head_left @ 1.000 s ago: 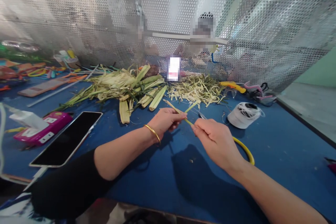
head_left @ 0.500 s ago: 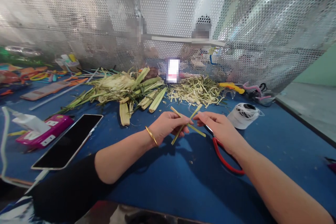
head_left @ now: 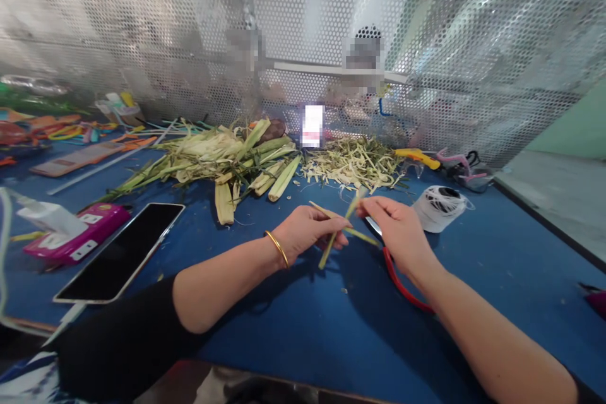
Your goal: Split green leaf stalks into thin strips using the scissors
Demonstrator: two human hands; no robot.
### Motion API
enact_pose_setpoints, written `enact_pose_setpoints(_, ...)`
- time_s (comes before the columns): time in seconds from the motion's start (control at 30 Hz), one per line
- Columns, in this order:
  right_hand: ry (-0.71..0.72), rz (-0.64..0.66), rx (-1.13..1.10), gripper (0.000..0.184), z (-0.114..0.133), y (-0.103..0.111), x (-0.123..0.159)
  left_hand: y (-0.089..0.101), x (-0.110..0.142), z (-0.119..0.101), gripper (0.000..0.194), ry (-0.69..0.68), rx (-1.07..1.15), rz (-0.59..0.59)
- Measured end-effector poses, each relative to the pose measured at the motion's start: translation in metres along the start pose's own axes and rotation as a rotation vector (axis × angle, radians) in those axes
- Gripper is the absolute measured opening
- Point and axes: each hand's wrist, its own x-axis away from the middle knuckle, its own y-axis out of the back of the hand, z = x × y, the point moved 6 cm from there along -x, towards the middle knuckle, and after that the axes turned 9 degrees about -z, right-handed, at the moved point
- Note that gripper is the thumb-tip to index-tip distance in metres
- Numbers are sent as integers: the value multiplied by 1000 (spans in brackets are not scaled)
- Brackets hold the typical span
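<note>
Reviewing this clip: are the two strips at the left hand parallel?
No, the strips cross each other in an X at the left hand.

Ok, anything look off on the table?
Mildly: the white thread spool has slack loops sticking out on its right, not wound in. Plant scraps lie loose beside the shredded pile. Nothing else stands out.

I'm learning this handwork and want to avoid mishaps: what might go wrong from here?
The crossed green strips could slip out of line, as the left hand pinches them between thumb and fingers. The metal blade close by the right hand might nick a finger or a strip.
</note>
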Motion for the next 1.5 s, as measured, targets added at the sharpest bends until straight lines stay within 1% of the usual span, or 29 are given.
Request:
enact_pose_setpoints(0.1, 211, -196, 190, 23, 22, 21, 0, 4, -2, -3, 33, 8, 149, -24)
enact_pose_setpoints(0.13, 276, -208, 245, 24, 28, 22, 3, 5, -2, -4, 34, 13, 191, -20)
enact_pose_setpoints(0.17, 323, -166, 287, 28, 32, 18, 7, 5, -2, -5, 35, 15, 221, -15)
enact_pose_setpoints(0.2, 346, -83, 317, 31, 34, 11, 11, 5, -2, -6, 34, 11, 240, -16)
enact_pose_setpoints(0.27, 334, 119, 361, 33, 29, -9, 21, 6, -1, -8, 30, -21, 252, -45)
enact_pose_setpoints(0.3, 310, 191, 376, 33, 24, -18, 25, 6, -1, -9, 27, -43, 247, -70)
enact_pose_setpoints(0.37, 268, 268, 380, 32, 17, -29, 30, 7, 0, -10, 22, -89, 226, -124)
enact_pose_setpoints(0.43, 269, 288, 352, 32, 17, -33, 33, 8, 1, -9, 20, -116, 202, -164)
enact_pose_setpoints(0.57, 367, 335, 307, 32, 30, -34, 36, 9, -2, -3, 21, -135, 217, -207)
enact_pose_setpoints(0.63, 383, 356, 299, 31, 33, -33, 37, 10, -4, 0, 22, -129, 242, -220)
enact_pose_setpoints(0.73, 323, 345, 280, 32, 28, -31, 32, 10, -7, 3, 23, -96, 249, -210)
enact_pose_setpoints(0.83, 156, 268, 210, 31, 17, -23, 23, 11, -7, -1, 19, -99, 229, -201)
enact_pose_setpoints(0.9, 81, 242, 163, 30, 13, -21, 21, 12, -7, -4, 16, -129, 202, -215)
enact_pose_setpoints(0.97, 87, 267, 165, 30, 13, -23, 22, 13, -6, -6, 12, -176, 146, -234)
enact_pose_setpoints(1.07, 179, 303, 250, 29, 17, -25, 27, 14, -7, -8, 13, -232, 42, -252)
enact_pose_setpoints(1.13, 237, 248, 305, 28, 19, -21, 26, 15, -9, -8, 15, -195, 25, -208)
enact_pose_setpoints(1.17, 273, 199, 332, 28, 20, -16, 24, 14, -10, -8, 18, -157, 40, -156)
enact_pose_setpoints(1.2, 323, 148, 365, 27, 23, -12, 22, 13, -10, -9, 25, -122, 71, -85)
enact_pose_setpoints(1.27, 477, 60, 462, 26, 31, -4, 20, 11, -8, -17, 45, -81, 151, 86)
enact_pose_setpoints(1.33, 641, 3, 574, 24, 40, 0, 20, 11, -4, -29, 61, -94, 176, 244)
enact_pose_setpoints(1.37, 697, -16, 614, 24, 43, 1, 21, 11, -1, -34, 65, -106, 176, 307)
enact_pose_setpoints(1.4, 727, -23, 636, 24, 45, 2, 21, 10, 1, -37, 64, -97, 178, 359)
enact_pose_setpoints(1.43, 732, -14, 633, 25, 46, 1, 21, 11, 2, -38, 62, -88, 184, 376)
enact_pose_setpoints(1.47, 716, 14, 614, 25, 45, 0, 22, 11, 2, -38, 58, -80, 189, 355)
enact_pose_setpoints(1.5, 686, 58, 584, 26, 44, -3, 22, 13, 1, -36, 54, -70, 186, 306)
